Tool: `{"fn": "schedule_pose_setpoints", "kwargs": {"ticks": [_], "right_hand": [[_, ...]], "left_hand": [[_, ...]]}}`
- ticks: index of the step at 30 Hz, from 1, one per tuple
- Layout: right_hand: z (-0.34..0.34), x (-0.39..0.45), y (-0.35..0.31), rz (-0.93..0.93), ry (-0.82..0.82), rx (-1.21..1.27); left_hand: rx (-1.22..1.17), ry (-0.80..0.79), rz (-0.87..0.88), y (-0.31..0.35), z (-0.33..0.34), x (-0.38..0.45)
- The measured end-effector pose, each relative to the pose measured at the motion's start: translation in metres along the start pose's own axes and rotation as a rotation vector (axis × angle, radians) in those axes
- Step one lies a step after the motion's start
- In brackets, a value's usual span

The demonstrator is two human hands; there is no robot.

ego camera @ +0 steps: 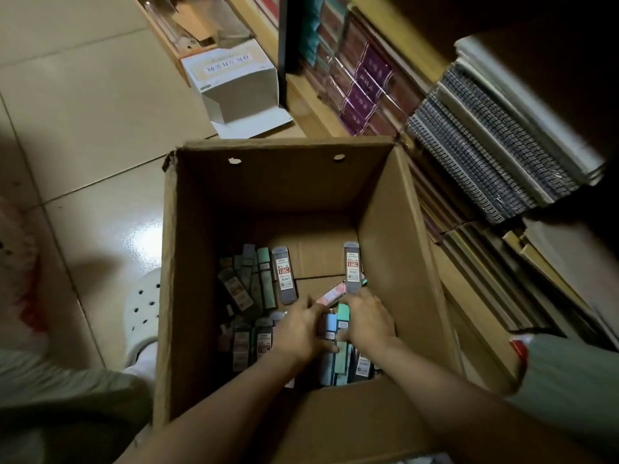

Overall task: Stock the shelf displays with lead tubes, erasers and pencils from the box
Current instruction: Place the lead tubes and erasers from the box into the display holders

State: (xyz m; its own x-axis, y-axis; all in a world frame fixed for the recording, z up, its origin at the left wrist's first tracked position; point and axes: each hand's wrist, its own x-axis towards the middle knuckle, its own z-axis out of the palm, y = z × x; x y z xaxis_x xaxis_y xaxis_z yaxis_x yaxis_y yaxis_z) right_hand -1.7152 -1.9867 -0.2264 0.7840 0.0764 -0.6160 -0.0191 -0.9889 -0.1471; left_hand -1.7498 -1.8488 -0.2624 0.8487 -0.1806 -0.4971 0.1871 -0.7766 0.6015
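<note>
An open cardboard box (187,262) stands on the floor, with several flat lead tubes (264,283) in grey, green and blue lying on its bottom. Both of my hands reach deep into it. My left hand (298,329) pinches a pink lead tube (331,295) that slants up to the right. My right hand (366,321) grips a grey lead tube (352,267) standing upright, label facing me. More tubes (335,333) lie between and under my hands, partly hidden.
A shelf unit with stacked spiral notebooks (495,155) and purple packs (361,82) stands to the right of the box. An open white carton (237,88) lies on the tiled floor behind it. My white shoe (142,313) is left of the box.
</note>
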Motion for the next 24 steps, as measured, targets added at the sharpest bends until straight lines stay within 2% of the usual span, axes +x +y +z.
{"fn": "schedule_pose_setpoints", "kwargs": {"ticks": [2, 6, 9, 13, 17, 19, 22, 24], "right_hand": [[-0.002, 0.001, -0.001, 0.003, 0.027, 0.062], [-0.004, -0.002, -0.003, 0.050, 0.049, 0.202], [-0.008, -0.008, -0.005, 0.063, 0.088, 0.419], [-0.029, -0.022, -0.011, 0.012, 0.151, 0.610], [-0.081, -0.039, -0.020, -0.096, 0.312, 0.666], [-0.121, -0.051, -0.025, -0.173, 0.432, 0.644], [-0.189, -0.084, -0.029, -0.313, 0.559, 0.626], [-0.233, -0.112, -0.029, -0.402, 0.621, 0.618]], "left_hand": [[0.005, 0.026, 0.005, 0.000, 0.001, 0.001], [-0.149, 0.131, 0.017, 0.000, -0.005, 0.002], [-0.243, 0.182, 0.040, 0.000, -0.015, -0.002], [-0.361, 0.141, 0.138, 0.010, -0.036, -0.015], [-0.537, 0.163, 0.184, 0.040, -0.092, -0.018], [-0.549, 0.178, 0.262, 0.064, -0.131, -0.017], [-0.446, 0.194, 0.442, 0.109, -0.198, -0.027], [-0.293, 0.175, 0.602, 0.140, -0.241, -0.038]]}}
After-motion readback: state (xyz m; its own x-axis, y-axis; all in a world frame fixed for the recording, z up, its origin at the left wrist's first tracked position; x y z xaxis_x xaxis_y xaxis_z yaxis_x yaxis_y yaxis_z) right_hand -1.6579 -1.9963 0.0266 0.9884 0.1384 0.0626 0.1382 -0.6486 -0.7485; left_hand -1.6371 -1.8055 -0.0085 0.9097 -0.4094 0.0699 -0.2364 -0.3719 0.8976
